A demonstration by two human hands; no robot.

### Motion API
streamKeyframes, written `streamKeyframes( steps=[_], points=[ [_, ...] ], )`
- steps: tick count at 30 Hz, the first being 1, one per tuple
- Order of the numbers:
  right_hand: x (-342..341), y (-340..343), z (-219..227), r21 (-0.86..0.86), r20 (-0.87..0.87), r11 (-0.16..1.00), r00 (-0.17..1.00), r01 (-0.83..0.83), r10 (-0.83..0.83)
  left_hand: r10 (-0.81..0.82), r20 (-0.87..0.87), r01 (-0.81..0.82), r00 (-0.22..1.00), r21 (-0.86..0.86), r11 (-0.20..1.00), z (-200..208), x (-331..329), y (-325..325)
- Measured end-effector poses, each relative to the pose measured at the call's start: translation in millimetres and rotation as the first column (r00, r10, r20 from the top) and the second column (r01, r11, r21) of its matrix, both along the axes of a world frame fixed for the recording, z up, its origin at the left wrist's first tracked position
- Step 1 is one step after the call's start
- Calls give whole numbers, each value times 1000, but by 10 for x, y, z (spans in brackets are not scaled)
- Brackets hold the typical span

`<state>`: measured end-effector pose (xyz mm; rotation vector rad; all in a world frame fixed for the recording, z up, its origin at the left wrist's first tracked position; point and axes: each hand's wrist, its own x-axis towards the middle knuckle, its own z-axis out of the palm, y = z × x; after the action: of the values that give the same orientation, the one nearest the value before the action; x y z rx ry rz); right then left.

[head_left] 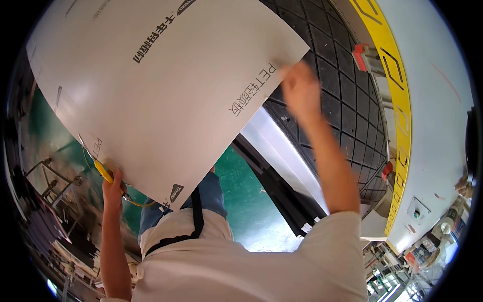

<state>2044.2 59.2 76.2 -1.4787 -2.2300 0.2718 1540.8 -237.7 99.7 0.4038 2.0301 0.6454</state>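
A large pale board [181, 100] with printed dark lettering lies tilted in front of me, its near corner close to my waist. Around a yellow air blow gun [104, 172] my left hand [113, 191] is closed, at the board's left edge. The gun's thin nozzle points up and away, and a yellow hose [143, 204] runs from its lower end. My right hand [303, 90] is at the board's right edge near the far right corner. Motion blurs its fingers, so whether they grip the edge is unclear.
To the right is a black machine bed [342, 95] with a grid of grooves. A yellow-faced machine beam [395, 75] with red parts stands beyond it. Metal frames [55, 176] stand at the left on the green floor [251, 201]. Bottles and clutter fill the lower right.
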Motion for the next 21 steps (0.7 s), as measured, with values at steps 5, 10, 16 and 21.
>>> streamKeyframes(
  steps=[5, 10, 16, 21],
  points=[
    [-842, -1439, 91, -132, -190, 970, 965, -206, 179, 2, 31, -3, 1000, 40, 999, -62, -26, -75],
    [-212, -288, 62, -48, -95, 998, 995, 33, -38, 7, 31, -7, 999, 12, 1000, 107, 54, 11],
    [351, 545, -9, 29, -54, 986, 986, 162, -160, -37, 53, 34, 998, 60, 998, 14, -12, -4],
    [-323, -471, -64, -26, -10, 1000, 1000, 14, -14, -22, 100, 17, 995, 47, 999, -14, 1, -31]
  ],
)
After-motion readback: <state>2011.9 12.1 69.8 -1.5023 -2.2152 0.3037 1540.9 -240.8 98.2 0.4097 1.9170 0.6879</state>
